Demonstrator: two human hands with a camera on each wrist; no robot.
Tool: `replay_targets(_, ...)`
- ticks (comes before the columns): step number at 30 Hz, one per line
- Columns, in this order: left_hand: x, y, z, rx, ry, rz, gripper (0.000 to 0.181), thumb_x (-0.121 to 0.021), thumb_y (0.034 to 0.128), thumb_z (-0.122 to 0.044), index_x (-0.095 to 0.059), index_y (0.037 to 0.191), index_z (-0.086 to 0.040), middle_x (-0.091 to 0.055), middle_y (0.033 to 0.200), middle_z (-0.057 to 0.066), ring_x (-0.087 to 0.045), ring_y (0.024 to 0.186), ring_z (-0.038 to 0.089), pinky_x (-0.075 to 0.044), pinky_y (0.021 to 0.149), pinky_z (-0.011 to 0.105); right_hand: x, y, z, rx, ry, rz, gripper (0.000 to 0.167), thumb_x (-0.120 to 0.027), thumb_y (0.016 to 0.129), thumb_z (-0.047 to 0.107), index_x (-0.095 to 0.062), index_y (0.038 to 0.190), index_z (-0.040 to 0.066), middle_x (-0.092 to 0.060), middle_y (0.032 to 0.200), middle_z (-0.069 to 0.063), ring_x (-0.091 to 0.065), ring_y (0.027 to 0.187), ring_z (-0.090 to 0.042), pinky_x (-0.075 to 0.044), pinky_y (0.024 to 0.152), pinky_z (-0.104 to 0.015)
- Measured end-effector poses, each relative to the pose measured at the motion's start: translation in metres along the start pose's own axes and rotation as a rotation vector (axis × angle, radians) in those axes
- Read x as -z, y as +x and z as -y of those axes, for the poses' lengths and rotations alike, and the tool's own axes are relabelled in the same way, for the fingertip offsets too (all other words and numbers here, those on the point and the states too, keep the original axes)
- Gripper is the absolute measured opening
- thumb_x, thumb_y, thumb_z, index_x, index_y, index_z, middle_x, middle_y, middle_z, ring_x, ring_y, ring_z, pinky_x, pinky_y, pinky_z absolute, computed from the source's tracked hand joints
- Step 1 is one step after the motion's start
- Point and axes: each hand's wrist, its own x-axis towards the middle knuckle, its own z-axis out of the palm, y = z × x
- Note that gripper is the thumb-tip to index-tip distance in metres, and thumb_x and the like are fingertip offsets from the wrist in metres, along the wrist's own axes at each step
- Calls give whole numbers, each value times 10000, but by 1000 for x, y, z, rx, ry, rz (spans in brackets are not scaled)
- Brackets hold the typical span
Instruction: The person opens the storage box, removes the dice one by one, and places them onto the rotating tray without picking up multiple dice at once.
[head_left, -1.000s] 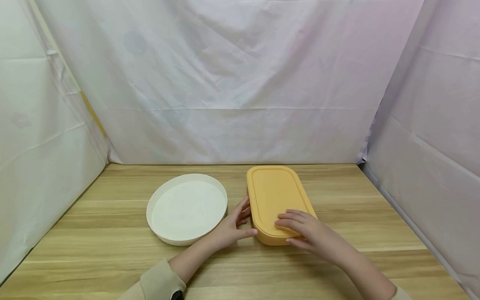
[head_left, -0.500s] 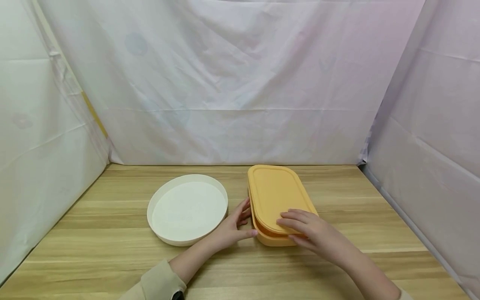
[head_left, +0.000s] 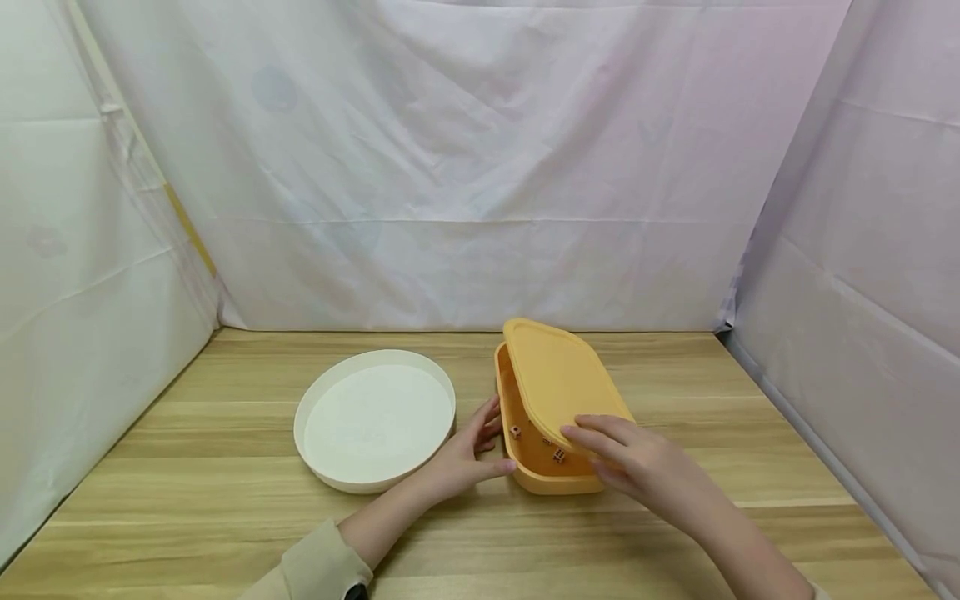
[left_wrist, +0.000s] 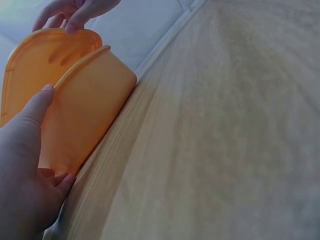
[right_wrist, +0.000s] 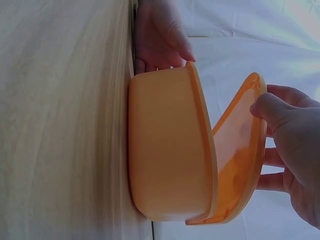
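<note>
Left of centre, a round, shallow, white tray with a raised rim, flat on a pale, wood-grained tabletop streaked with brown. Behind, a wrinkled, white fabric backdrop with a horizontal crease. To the left, a creased, whitish fabric panel; to the right, a pale lilac-grey fabric wall. In the back-left corner, a narrow, slanting yellow strip.

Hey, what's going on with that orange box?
Somebody's opening it! Their right hand pinches the lid, holding it tilted up, while their left hand rests against the side of the orange box. The lid isn't all the way off, but you can see dice inside. A round white tray sits to the left, untouched.
</note>
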Motion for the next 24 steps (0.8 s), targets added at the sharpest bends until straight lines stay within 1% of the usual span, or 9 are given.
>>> replay_targets(6,-2,0,-5,8,1,-19,960,-761,841,-192,-112,1542,-108,-240,1541,153,-358,1339,288,-352,1048,429,4,0,0,22,-48,-75,412,-336,1036,364,-590,1324,215,-608,1206,12,-638,952,-184,-538,696,-261)
replay_targets(11,-4,1,-4,12,13,-33,995,-782,816,-159,-104,1541,-92,-237,1536,175,-357,1340,295,-349,1048,441,7,1,-1,47,-68,-127,400,-346,1039,352,-605,1306,205,-624,1183,18,-648,840,-148,-528,639,-223)
replay_targets(15,-5,2,-3,27,26,-39,990,-783,817,-182,-113,1540,-93,-244,1536,162,-364,1338,272,-355,1047,419,10,2,-3,58,-73,-165,387,-365,1031,316,-620,1288,180,-638,1160,16,-630,751,-118,-513,604,-192)
replay_targets(19,-5,2,-3,28,34,-41,987,-782,820,-208,-118,1539,-86,-254,1534,155,-367,1336,271,-358,1044,419,13,3,-4,59,-76,-201,378,-380,1019,270,-631,1269,140,-648,1143,-2,-621,751,-134,-500,591,-183)
replay_targets(24,-5,3,-3,32,42,-41,995,-784,818,-243,-119,1540,-87,-259,1532,154,-370,1334,271,-360,1043,416,17,4,-5,46,-78,-255,364,-398,1019,263,-649,1237,116,-664,1119,-11,-639,758,-157,-497,581,-187)
